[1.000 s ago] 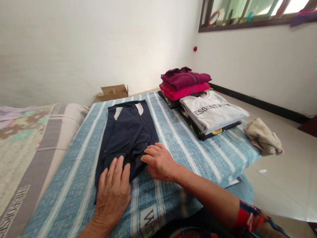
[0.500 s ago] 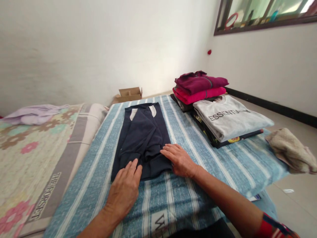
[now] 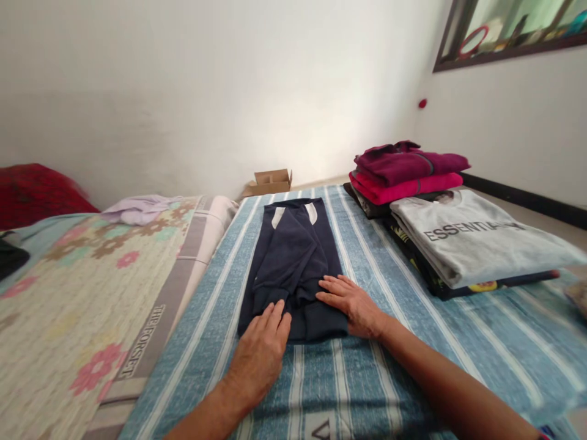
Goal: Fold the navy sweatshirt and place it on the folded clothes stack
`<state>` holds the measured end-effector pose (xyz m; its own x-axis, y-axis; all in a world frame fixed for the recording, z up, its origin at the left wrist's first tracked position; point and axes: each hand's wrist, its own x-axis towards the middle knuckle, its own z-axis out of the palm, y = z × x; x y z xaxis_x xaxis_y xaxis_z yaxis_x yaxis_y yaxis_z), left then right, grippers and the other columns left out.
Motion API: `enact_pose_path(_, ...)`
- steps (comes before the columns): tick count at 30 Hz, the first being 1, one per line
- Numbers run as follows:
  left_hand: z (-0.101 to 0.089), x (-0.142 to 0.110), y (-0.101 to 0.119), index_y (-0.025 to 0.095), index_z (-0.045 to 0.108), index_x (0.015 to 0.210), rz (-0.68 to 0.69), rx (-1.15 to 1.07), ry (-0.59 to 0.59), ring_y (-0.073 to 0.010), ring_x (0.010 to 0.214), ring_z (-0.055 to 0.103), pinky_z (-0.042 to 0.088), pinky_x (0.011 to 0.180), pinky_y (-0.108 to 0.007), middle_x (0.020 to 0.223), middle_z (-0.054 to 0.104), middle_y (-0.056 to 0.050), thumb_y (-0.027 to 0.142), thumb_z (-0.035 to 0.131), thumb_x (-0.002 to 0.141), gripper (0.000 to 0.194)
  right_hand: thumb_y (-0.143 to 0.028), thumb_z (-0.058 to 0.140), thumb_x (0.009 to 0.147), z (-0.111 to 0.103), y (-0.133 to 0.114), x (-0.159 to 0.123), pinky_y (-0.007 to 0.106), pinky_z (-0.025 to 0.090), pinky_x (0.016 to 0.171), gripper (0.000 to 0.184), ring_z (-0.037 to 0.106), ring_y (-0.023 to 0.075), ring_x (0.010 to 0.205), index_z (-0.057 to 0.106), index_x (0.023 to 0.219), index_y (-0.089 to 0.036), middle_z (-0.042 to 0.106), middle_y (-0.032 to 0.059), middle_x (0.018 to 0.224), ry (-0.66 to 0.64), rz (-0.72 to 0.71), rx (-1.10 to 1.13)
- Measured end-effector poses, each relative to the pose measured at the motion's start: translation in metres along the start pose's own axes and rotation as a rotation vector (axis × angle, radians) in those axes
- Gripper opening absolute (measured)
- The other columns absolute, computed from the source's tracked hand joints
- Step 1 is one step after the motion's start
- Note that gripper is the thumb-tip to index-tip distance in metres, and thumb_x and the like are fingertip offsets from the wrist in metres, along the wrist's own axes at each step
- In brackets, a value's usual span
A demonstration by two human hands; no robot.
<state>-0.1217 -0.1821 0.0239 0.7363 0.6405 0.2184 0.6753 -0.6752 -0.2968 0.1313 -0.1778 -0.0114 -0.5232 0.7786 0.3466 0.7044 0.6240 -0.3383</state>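
Here, both hands (image 3: 263, 345) (image 3: 355, 307) rest on the navy garment (image 3: 293, 256); palms face down.

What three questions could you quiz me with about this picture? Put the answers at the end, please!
1. What do the left hand and right hand both touch?
2. True or false: the maroon garment lies on top of the bright pink garment.
3. Which pattern is on the blue sheet? a) polka dots, b) stripes, c) stars

Key:
1. The folded navy top.
2. True.
3. b
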Motion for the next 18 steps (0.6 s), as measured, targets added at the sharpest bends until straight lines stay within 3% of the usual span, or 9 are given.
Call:
enact_pose_path(5,0.0,-0.016,-0.006,0.013,0.048,0.131,0.041,-0.025,0.099,-0.0245,0.123,0.047,0.043,0.097,-0.038,0.136,0.048,-0.015,-0.004,0.032,0.073,0.063,-0.037,0.057,0.08,0.001,0.001,-0.002,0.048,0.024,0.108,0.051,0.036,0.0258,0.131,0.051,0.128,-0.021,0.046,0.0123,0.138,-0.005,-0.009,0.045)
enact_pose_path(10,0.001,-0.04,-0.028,0.008,0.036,0.137,0.049,-0.085,0.195,-0.0254,0.132,0.035,0.035,0.105,-0.043,0.139,0.043,-0.017,0.003,0.037,0.075,0.062,-0.036,0.055,0.081,0.004,0.001,-0.003,0.049,0.027,0.106,0.048,0.04,0.0264,0.129,0.052,0.127,-0.02,0.049,0.0135,0.135,0.002,-0.001,0.099)
enact_pose_path(14,0.01,-0.053,-0.044,0.007,0.037,0.136,0.072,-0.145,0.281,-0.0264,0.13,0.038,0.039,0.103,-0.043,0.134,0.049,-0.019,0.007,0.041,0.076,0.06,-0.037,0.056,0.081,0.008,0.003,-0.004,0.051,0.028,0.106,0.048,0.04,0.0277,0.129,0.054,0.126,-0.021,0.05,0.0137,0.134,0.027,0.021,0.142)
enact_pose_path(18,0.017,-0.051,-0.048,0.008,0.047,0.128,0.09,-0.228,0.304,-0.0264,0.131,0.037,0.041,0.102,-0.046,0.132,0.051,-0.017,0.003,0.038,0.07,0.058,-0.037,0.058,0.08,0.009,0.005,-0.003,0.053,0.029,0.105,0.048,0.04,0.0294,0.128,0.055,0.125,-0.023,0.05,0.0135,0.134,0.029,0.013,0.184)
